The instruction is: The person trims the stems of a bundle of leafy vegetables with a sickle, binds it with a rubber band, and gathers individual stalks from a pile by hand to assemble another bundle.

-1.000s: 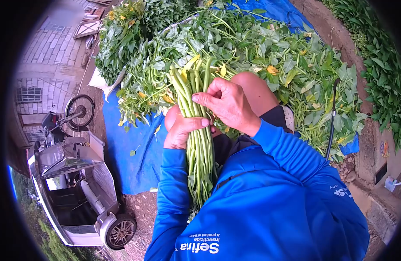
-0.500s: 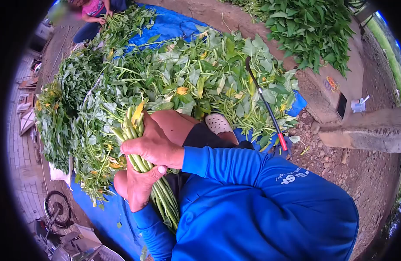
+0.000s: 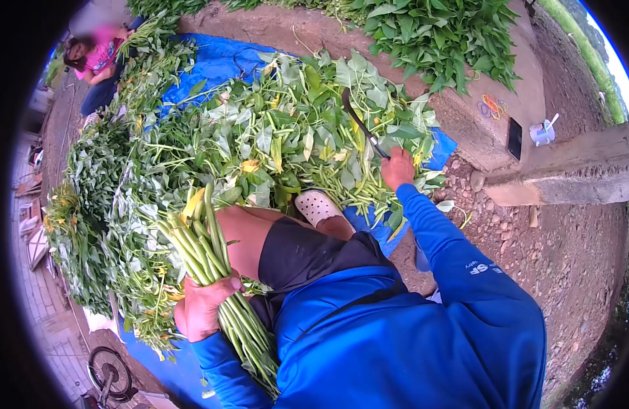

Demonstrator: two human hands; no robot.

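Note:
My left hand (image 3: 208,305) is wrapped round a bundle of long green stems (image 3: 243,327), held upright near my left knee, with the thick ends above the fist. Out to the right, my right hand (image 3: 398,169) is closed on the handle end of a curved sickle (image 3: 361,125). Its dark blade lies over the leafy greens (image 3: 260,129) heaped before me. The handle is mostly hidden by the hand.
A blue tarp (image 3: 215,58) lies under the greens. At the upper left sits another person (image 3: 103,65). On the right are a phone (image 3: 514,138), a white cup (image 3: 543,133), rubber bands (image 3: 491,107) and a concrete beam (image 3: 566,177). More leafy bundles (image 3: 444,41) lie beyond.
My right hand has left the stem bundle, reached out to the right and taken hold of the sickle. My left hand still grips the bundle. The view has turned to the right.

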